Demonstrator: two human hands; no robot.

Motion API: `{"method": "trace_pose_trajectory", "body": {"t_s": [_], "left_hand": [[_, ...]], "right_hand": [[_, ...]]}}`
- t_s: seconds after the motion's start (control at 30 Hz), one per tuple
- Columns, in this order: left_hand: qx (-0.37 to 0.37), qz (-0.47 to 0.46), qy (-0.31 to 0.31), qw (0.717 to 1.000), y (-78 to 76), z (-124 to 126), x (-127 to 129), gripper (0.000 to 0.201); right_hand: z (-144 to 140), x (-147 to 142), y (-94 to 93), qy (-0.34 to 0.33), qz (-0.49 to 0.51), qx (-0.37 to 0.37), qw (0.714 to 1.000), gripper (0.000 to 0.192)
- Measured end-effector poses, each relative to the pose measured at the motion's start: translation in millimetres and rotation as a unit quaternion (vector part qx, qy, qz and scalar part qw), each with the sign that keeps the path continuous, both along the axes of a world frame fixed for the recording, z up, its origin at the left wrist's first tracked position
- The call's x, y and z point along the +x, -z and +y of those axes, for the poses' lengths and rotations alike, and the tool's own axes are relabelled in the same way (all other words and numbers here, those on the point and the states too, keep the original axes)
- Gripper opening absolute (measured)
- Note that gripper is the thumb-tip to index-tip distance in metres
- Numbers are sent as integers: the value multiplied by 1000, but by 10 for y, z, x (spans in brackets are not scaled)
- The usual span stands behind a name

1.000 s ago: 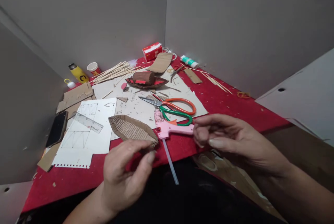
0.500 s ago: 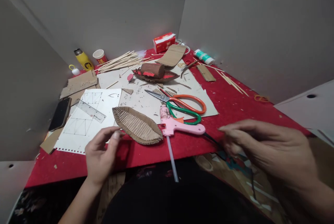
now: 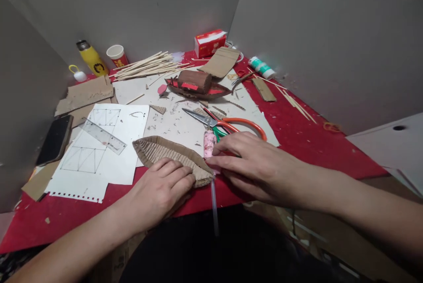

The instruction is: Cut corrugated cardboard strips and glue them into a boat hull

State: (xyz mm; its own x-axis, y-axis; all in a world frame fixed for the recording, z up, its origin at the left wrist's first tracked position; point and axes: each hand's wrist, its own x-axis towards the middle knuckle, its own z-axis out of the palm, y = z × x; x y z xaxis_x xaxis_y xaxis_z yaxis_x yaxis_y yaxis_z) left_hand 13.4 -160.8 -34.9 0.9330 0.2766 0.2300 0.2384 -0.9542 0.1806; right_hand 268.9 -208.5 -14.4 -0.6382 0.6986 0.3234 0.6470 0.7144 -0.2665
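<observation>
A boat hull of corrugated cardboard lies near the table's front edge, its ribbed inside facing up. My left hand is closed over its near side, fingers reaching inside. Bent fingers of my right hand come together by the hull's right tip; what they hold, if anything, is hidden. That hand covers most of a pink glue gun, whose clear glue stick juts past the table edge. Just beyond it are scissors with orange and green handles, the green one partly hidden.
A finished brown model boat stands on the pale board. At left lie a drawing sheet, a clear ruler, a phone and cardboard pieces. Wooden sticks, a paper cup and a yellow bottle are behind.
My left hand has moved right and come down onto the hull. My right hand has swung left, from beyond the glue gun's handle to the hull's right tip. The view has shifted slightly.
</observation>
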Motion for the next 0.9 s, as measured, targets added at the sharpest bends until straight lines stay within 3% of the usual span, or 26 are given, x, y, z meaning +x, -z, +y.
{"method": "trace_pose_trajectory", "body": {"t_s": [0.23,0.43,0.7,0.83,0.9], "left_hand": [[10,-9,36,999,32,93,37,17],[5,-29,42,999,68,147,49,11],[11,-33,31,999,120,161,79,18],[23,-41,39,998,119,167,79,18],[35,-58,46,997,89,171,51,17]], "right_hand": [[167,-72,-56,-47,-72,-80,993,37],[419,-133,-83,-94,-128,-56,986,18],[345,-252,-25,-66,-187,-38,979,14],[345,-178,-107,-72,-130,-24,989,18],[297,-60,-176,-39,-80,-6,996,24]]}}
